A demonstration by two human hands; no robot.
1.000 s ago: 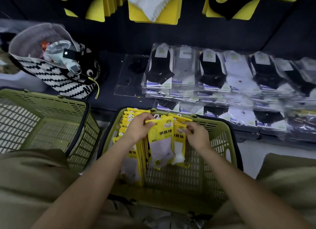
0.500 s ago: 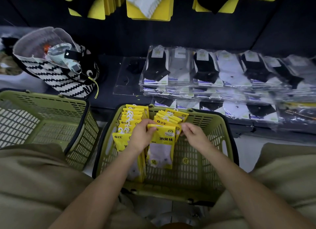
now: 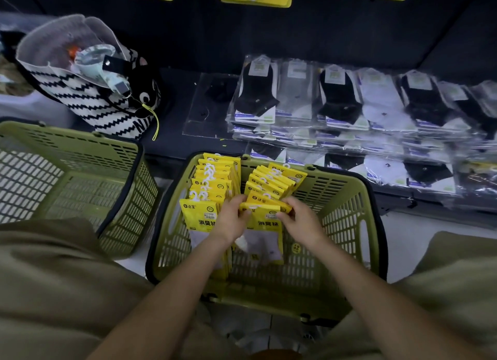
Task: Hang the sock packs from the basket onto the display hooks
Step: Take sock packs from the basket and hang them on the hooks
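Currently, a second green basket [image 3: 80, 176] stands at far left, with a zigzag-striped bag [image 3: 88, 96] behind its far edge. At centre, the basket [image 3: 349, 225] holds two rows of upright yellow packs. The left row [image 3: 212, 182] runs along its left wall. The left hand [image 3: 231, 219] grips the top left corner of the front sock pack [image 3: 265, 225], fingers curled over the header. The right hand [image 3: 301, 222] pinches the same pack's top right corner. This pack stands inside the basket, near its middle, at the front of the right row [image 3: 274, 182], which leans toward the far edge. Clear-wrapped socks [image 3: 349, 104] lie stacked on the shelf [image 3: 172, 133] at right.
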